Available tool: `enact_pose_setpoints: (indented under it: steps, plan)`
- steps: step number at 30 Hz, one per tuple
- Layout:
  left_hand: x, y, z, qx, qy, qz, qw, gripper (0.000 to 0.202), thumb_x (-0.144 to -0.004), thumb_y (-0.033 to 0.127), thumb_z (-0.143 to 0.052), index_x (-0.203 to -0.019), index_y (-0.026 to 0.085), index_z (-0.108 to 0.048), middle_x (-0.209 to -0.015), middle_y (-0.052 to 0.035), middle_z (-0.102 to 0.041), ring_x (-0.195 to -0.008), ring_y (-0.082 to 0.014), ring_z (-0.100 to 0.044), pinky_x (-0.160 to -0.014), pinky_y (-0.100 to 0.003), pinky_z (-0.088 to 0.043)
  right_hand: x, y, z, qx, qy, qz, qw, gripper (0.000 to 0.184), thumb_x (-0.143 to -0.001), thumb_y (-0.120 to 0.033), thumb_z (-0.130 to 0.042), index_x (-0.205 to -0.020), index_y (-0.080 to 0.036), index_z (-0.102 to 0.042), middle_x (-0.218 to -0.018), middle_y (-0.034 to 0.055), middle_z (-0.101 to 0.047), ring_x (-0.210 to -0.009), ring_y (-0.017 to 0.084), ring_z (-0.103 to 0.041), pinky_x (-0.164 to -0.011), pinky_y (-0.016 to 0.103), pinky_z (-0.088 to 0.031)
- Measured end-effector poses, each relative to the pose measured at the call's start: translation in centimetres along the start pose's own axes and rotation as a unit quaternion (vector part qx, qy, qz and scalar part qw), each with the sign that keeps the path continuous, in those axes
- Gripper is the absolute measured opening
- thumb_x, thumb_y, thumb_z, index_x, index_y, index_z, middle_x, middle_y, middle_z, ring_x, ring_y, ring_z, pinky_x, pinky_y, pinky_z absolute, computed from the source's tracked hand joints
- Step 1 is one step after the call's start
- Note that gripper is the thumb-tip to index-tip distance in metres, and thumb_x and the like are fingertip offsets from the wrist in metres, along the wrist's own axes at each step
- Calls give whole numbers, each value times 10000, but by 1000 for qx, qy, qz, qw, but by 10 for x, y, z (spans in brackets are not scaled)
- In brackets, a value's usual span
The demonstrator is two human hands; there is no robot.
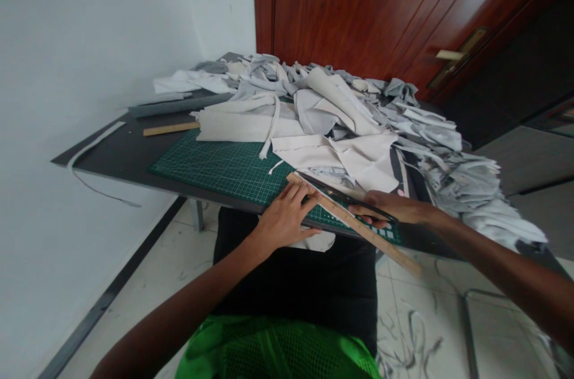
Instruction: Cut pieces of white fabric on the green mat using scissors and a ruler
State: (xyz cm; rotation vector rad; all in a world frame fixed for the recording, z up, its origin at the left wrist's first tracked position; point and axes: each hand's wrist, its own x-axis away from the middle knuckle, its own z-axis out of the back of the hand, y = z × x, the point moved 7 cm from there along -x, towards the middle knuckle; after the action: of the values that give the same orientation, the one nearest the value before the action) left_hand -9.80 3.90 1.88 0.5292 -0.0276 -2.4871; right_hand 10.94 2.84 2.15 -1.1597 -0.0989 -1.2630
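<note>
My left hand point(289, 217) is at the table's front edge, its fingers pressed together on the upper end of a wooden ruler point(368, 232). The ruler slants down to the right, past the table edge. A thin white strip of cloth shows along its far side, and a light cloth piece point(319, 241) hangs below this hand. My right hand point(381, 208) is closed around the handles of a pair of scissors point(338, 193). The dark blades lie along the ruler and point toward my left fingers. Whether the blades are apart is unclear.
A green cutting mat point(215, 167) covers part of the dark table point(112, 155). White and grey cloth scraps point(332, 101) are heaped across the back and right. A second wooden strip point(170, 129) lies at the left. Cloth threads point(412, 337) litter the floor.
</note>
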Motion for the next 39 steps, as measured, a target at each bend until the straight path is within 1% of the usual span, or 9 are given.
enact_pose_setpoints:
  steps: [4, 6, 11, 18, 23, 27, 30, 36, 39]
  plan:
    - [0, 0, -1, -4, -3, 3, 1000, 777, -861, 624, -702, -1453, 165, -495, -1427, -176, -507, -1390, -356, -444, -1146, -484, -440, -4, -3, -1, -2, -18, -1, 1000, 640, -884, -783, -488, -649, -189, -533, -465, -47, -450, -441, 79, -354, -475, 229, -273]
    - [0, 0, -1, -2, -5, 4, 1000, 786, -858, 627, -706, -1459, 168, -490, -1428, -177, -504, -1390, -357, -444, -1145, -481, -442, -4, -5, 0, 13, -12, -8, 1000, 652, -877, -788, -487, -636, -185, -548, -469, -35, -466, -444, 85, -373, -481, 235, -288]
    - [-1, 0, 0, 4, -9, 5, 1000, 766, -874, 631, -682, -1451, 161, -501, -1423, -180, -513, -1383, -356, -452, -1146, -490, -438, 0, -15, 9, 108, 61, -28, 992, 729, -833, -839, -461, -516, -187, -533, -489, 33, -535, -478, 132, -461, -514, 276, -343]
    - [0, 1, 0, -12, 0, 2, 1000, 753, -860, 618, -712, -1435, 169, -526, -1416, -169, -521, -1373, -347, -463, -1141, -475, -443, -2, -20, 16, 175, 112, -33, 978, 726, -813, -859, -438, -525, -201, -542, -541, 64, -556, -558, 187, -524, -530, 296, -335]
    - [0, 1, 0, -14, 6, 1, 1000, 762, -854, 618, -720, -1433, 158, -532, -1407, -181, -522, -1368, -356, -467, -1143, -488, -442, -1, -18, 22, 204, 132, -66, 968, 680, -827, -821, -482, -556, -205, -575, -577, 62, -567, -605, 209, -571, -560, 303, -342]
    - [0, 1, 1, -11, 2, 0, 1000, 758, -863, 619, -709, -1436, 155, -529, -1407, -182, -518, -1386, -355, -454, -1155, -486, -435, -1, -20, 21, 181, 117, -62, 975, 673, -844, -798, -504, -525, -208, -557, -525, 52, -536, -574, 197, -551, -568, 307, -362]
    - [0, 1, 2, -10, 0, 0, 1000, 765, -859, 614, -718, -1439, 154, -526, -1406, -182, -518, -1388, -352, -454, -1154, -482, -439, -3, -15, 20, 161, 104, -57, 980, 683, -831, -810, -522, -516, -204, -547, -508, 47, -531, -530, 175, -516, -538, 302, -343]
    - [-1, 1, 1, -9, -5, 5, 1000, 765, -863, 626, -704, -1440, 155, -530, -1405, -182, -523, -1391, -358, -450, -1146, -489, -449, -9, -3, 17, 100, 59, -29, 993, 705, -823, -847, -505, -564, -193, -558, -511, 31, -537, -499, 140, -463, -524, 288, -329]
    - [0, 0, 0, -9, -6, 8, 1000, 777, -860, 624, -708, -1454, 158, -521, -1428, -184, -505, -1392, -366, -445, -1142, -492, -452, -8, -4, 15, 72, 57, -19, 996, 709, -811, -860, -507, -579, -192, -556, -501, 8, -510, -490, 124, -435, -519, 278, -319]
